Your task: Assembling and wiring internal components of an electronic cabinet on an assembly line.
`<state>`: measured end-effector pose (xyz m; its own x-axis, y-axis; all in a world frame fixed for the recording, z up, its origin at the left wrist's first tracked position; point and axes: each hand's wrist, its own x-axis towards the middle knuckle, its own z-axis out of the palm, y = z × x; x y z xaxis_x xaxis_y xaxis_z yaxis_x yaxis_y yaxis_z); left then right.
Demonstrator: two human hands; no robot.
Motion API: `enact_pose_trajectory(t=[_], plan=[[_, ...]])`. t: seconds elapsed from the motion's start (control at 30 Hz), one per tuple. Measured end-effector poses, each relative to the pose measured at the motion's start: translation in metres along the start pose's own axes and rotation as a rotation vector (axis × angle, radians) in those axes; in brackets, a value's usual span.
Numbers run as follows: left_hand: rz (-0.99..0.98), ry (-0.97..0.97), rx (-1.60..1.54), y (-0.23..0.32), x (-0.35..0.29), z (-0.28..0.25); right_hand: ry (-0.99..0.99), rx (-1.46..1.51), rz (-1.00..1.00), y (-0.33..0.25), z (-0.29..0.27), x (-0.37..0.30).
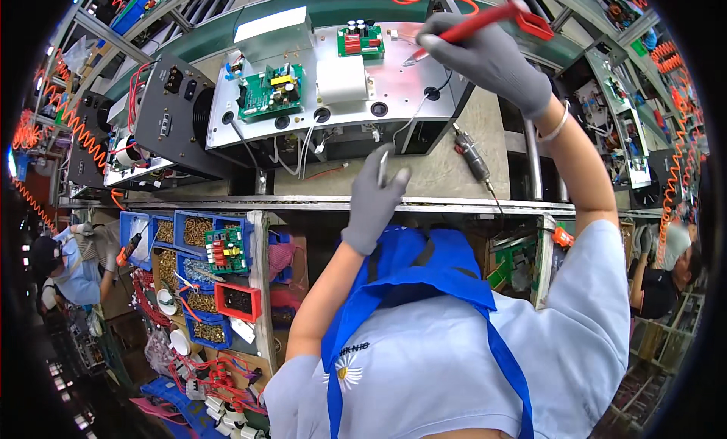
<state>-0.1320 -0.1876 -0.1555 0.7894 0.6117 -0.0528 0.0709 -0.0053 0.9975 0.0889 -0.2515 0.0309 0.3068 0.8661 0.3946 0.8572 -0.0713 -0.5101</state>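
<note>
My right hand [485, 57], in a grey glove, is closed around a long red pen-like tool [481, 23]. The tool's pale pointed tip is over the right part of a silver metal chassis plate [397, 72]. My left hand [377, 193], also gloved, is in front of the chassis's near edge with a small pale, narrow piece at its fingers, too small to name. The plate carries a green circuit board [271, 91], a smaller green board [360, 41], a white block [341, 79] and a white box-shaped part [274, 30]. Cables pass through its holes.
A power screwdriver [473, 160] lies right of the chassis. Another black-panelled unit [168, 117] stands at left. Blue bins [198, 231] of screws, a red bin [237, 301] and a loose circuit board [227, 250] are at lower left. Orange coiled hoses hang at both sides; other people work there.
</note>
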Motion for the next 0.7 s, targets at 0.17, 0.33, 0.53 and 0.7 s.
enact_pose_trajectory(t=[0.17, 0.33, 0.53, 0.7], plan=[[-0.191, 0.058, -0.142, -0.014, 0.050, 0.055, -0.142, -0.175, -0.042, 0.039, 0.008, 0.025], [-0.149, 0.039, -0.223, -0.036, 0.067, 0.061, -0.158, -0.190, -0.023, 0.052, 0.017, 0.034], [-0.189, -0.062, -0.263, -0.041, 0.057, 0.062, -0.237, -0.236, 0.051, 0.052, 0.018, 0.039], [-0.165, -0.150, -0.171, -0.043, 0.042, 0.060, -0.315, -0.192, 0.120, 0.048, 0.022, 0.044]])
